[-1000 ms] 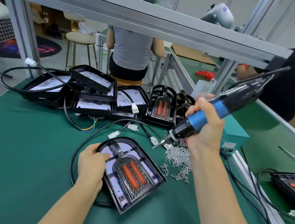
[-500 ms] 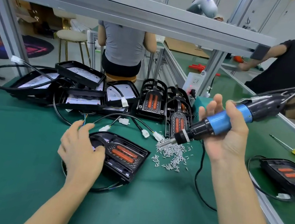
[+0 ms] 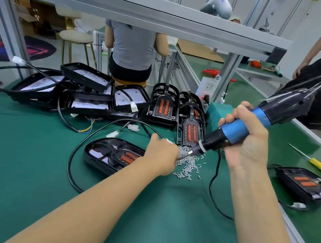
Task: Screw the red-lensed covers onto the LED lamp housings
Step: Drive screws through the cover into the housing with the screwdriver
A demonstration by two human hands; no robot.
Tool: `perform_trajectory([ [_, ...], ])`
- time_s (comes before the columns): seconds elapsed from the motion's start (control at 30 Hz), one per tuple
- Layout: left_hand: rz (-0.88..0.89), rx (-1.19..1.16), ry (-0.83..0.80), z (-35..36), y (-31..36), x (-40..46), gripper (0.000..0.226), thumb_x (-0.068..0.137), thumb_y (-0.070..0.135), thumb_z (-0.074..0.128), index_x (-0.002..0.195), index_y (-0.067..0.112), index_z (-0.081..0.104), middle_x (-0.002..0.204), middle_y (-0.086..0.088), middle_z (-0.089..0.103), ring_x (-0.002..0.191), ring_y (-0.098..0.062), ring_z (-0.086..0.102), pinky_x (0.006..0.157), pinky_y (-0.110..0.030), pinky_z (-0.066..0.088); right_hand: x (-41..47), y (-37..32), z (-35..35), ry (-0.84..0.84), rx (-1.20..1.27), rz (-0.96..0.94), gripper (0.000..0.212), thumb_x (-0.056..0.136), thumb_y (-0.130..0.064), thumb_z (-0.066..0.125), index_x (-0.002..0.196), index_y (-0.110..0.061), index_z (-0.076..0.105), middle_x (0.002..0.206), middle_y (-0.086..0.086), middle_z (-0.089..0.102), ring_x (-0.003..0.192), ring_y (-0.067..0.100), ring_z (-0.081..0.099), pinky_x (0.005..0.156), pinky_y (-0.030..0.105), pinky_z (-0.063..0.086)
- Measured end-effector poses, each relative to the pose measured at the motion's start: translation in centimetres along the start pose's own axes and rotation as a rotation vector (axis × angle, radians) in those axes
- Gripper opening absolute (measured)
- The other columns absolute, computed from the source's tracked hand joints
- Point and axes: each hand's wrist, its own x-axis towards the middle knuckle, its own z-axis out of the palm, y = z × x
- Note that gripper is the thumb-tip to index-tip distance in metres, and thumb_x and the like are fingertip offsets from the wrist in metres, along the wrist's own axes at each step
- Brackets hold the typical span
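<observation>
**Operator:** I have the right hand (image 3: 247, 146) wrapped around the blue barrel of the electric screwdriver (image 3: 235, 130), fingers curled tight on it, with the bit angled down and left towards the screw pile (image 3: 188, 163). I hold it low like that, I think, so a screw can go straight onto the tip without moving the tool far.

**Observer:** And the left?

**Operator:** The left hand (image 3: 161, 153) is at the near edge of the pile, just beside the bit. Its fingers are bunched at the tip, but I cannot tell whether they already pinch a screw; the knuckles hide it.

**Observer:** Where is the lamp you are working on?

**Operator:** The lamp housing (image 3: 99, 154) with its red-lensed cover (image 3: 129, 157) seated on top lies flat on the green mat (image 3: 28, 165), left of the pile and partly under my left wrist. Neither hand holds it; it lies apart from the driver. Its cable (image 3: 73, 163) loops around the front.

**Observer:** Why is it so close?

**Operator:** My guess is that it keeps the swing from pile to cover short. More covers (image 3: 163, 105) stand behind the screws, bare housings (image 3: 87, 86) are stacked at the back left, and another covered lamp (image 3: 307, 183) sits off to the right.
</observation>
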Motion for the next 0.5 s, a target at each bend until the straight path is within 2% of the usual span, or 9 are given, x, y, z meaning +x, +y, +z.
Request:
perform_trajectory([
  [0.07, -0.005, 0.004, -0.052, 0.7, 0.6, 0.6, 0.018, 0.085, 0.013, 0.055, 0.089, 0.018, 0.071, 0.093, -0.001, 0.066, 0.092, -0.023, 0.052, 0.095, -0.039, 0.025, 0.0, -0.2, -0.2, 0.021, -0.027, 0.002, 0.018, 0.087, 0.002, 0.056, 0.082, -0.015, 0.058, 0.065, -0.004, 0.052, 0.053, 0.010, 0.052, 0.057, 0.023, 0.047],
  [0.13, -0.018, 0.017, -0.082, 1.2, 1.1, 0.9, 0.015, 0.085, 0.013, 0.057, 0.087, 0.021, 0.070, 0.087, 0.001, 0.065, 0.093, -0.022, 0.053, 0.098, -0.040, 0.025, 0.1, -0.2, -0.5, 0.045, -0.063, -0.011, 0.019, 0.086, 0.003, 0.057, 0.080, -0.015, 0.057, 0.065, -0.004, 0.052, 0.052, 0.010, 0.051, 0.056, 0.023, 0.047],
  [0.2, -0.033, 0.042, -0.075, 1.4, 1.5, 1.1, 0.014, 0.086, 0.012, 0.057, 0.082, 0.020, 0.067, 0.080, 0.002, 0.063, 0.086, -0.021, 0.053, 0.099, -0.042, 0.023, 0.1, -0.3, -0.7, 0.057, -0.082, -0.027, 0.021, 0.085, 0.004, 0.057, 0.079, -0.016, 0.057, 0.066, -0.004, 0.052, 0.052, 0.010, 0.051, 0.057, 0.023, 0.047],
  [0.3, -0.043, 0.089, -0.054, 1.8, 1.8, 1.2, 0.024, 0.087, 0.008, 0.054, 0.066, 0.019, 0.048, 0.061, 0.003, 0.047, 0.068, -0.020, 0.043, 0.104, -0.046, 0.019, 0.1, -0.4, -0.8, 0.058, -0.083, -0.045, 0.022, 0.085, 0.005, 0.058, 0.078, -0.016, 0.057, 0.067, -0.004, 0.053, 0.052, 0.010, 0.052, 0.057, 0.024, 0.047],
  [0.43, -0.004, 0.119, -0.032, 2.5, 1.8, 1.2, 0.034, 0.089, 0.007, 0.051, 0.060, 0.017, 0.037, 0.058, 0.003, 0.040, 0.057, -0.015, 0.028, 0.103, -0.045, 0.021, 0.0, -0.5, -0.7, 0.062, -0.088, -0.082, 0.022, 0.085, 0.006, 0.058, 0.079, -0.016, 0.057, 0.068, -0.003, 0.053, 0.052, 0.011, 0.051, 0.057, 0.024, 0.047],
  [0.5, 0.007, 0.098, -0.041, 2.4, 1.7, 1.0, 0.035, 0.088, 0.007, 0.054, 0.059, 0.019, 0.039, 0.058, 0.004, 0.040, 0.059, -0.014, 0.029, 0.101, -0.044, 0.022, -0.1, -0.6, -0.6, 0.070, -0.093, -0.111, 0.022, 0.085, 0.006, 0.058, 0.080, -0.015, 0.057, 0.070, -0.003, 0.052, 0.052, 0.012, 0.051, 0.057, 0.025, 0.046],
])
